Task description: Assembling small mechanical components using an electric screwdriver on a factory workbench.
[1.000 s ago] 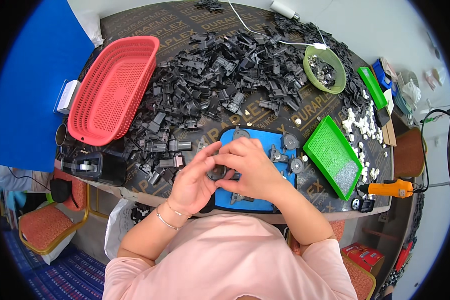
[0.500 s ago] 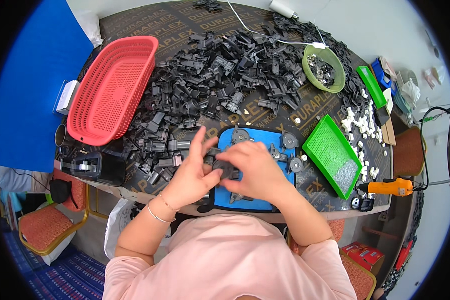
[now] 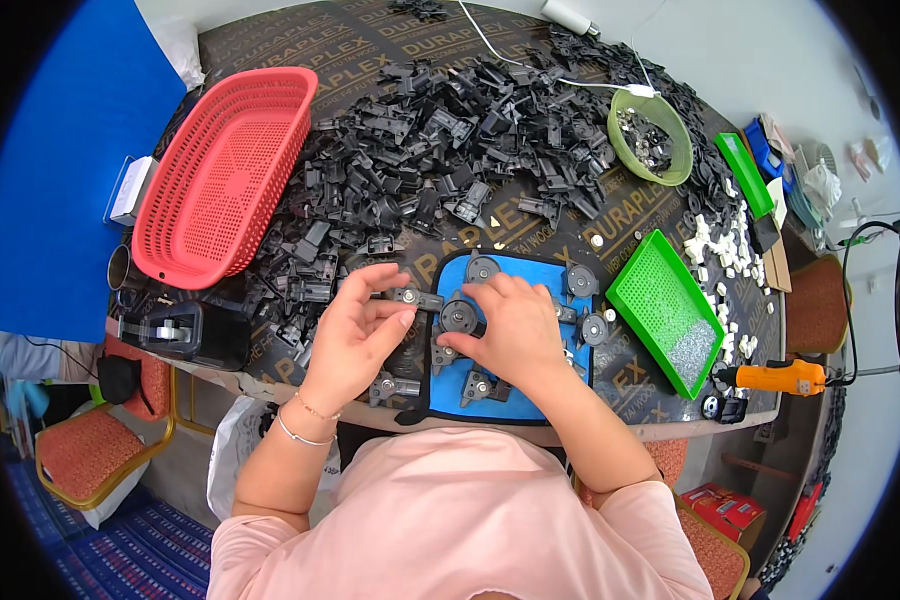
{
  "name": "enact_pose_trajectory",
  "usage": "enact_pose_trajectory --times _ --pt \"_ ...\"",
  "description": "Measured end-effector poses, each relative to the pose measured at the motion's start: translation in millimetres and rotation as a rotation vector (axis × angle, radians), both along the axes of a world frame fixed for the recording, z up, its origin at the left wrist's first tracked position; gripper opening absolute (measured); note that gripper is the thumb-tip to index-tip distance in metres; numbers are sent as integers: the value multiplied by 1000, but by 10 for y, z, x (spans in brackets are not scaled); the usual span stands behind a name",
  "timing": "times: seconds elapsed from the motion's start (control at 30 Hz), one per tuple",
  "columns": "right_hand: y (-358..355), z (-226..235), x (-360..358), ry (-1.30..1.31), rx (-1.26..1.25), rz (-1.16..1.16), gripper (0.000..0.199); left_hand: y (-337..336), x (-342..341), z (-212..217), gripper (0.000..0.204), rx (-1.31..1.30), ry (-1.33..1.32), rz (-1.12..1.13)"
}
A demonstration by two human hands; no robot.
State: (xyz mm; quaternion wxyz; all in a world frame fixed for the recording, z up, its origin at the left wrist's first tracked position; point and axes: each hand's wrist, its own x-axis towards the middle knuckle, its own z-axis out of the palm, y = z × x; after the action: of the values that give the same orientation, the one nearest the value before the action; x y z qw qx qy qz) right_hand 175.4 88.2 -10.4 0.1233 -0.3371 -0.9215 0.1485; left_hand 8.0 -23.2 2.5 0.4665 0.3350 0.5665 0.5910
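Your left hand is loosely open, seemingly empty, left of the blue mat; your right hand curves round a black disc over the mat's left side, grip unclear. Disc-topped pieces sit at its far-right corner; discless brackets remain along its near edge, and unworked-looking black parts heap beyond it.

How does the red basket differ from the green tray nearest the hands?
The red basket is bigger and deeper; the green tray is smaller and shallower. The basket's corners are rounded, the tray's squarer. The basket's bottom is bare; the tray holds small pale bits. Both sit on the table.
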Motion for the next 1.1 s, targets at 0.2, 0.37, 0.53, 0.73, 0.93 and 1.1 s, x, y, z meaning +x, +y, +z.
enact_pose_trajectory --times 0.2,0.37,0.53,0.73,0.93,1.1 --pt "0 -20 7 2 -56 54 46 4 12 0 41 6 -26 -9" --pt "31 14 11 -16 -103 65 43 -7 8 -91 36 18 4 -3" --pt "44 -43 -7 17 -109 65 44 -10 23 -171 31 17 92 -7" --pt "102 28 58 -30 -107 64 44 -5 15 -142 30 0 233 -6" --pt "145 31 56 -64 -149 80 46 -19 40 -145 27 -8 251 21" --pt "177 28 173 15 -158 101 53 -31 146 -75 35 -107 587 -183"
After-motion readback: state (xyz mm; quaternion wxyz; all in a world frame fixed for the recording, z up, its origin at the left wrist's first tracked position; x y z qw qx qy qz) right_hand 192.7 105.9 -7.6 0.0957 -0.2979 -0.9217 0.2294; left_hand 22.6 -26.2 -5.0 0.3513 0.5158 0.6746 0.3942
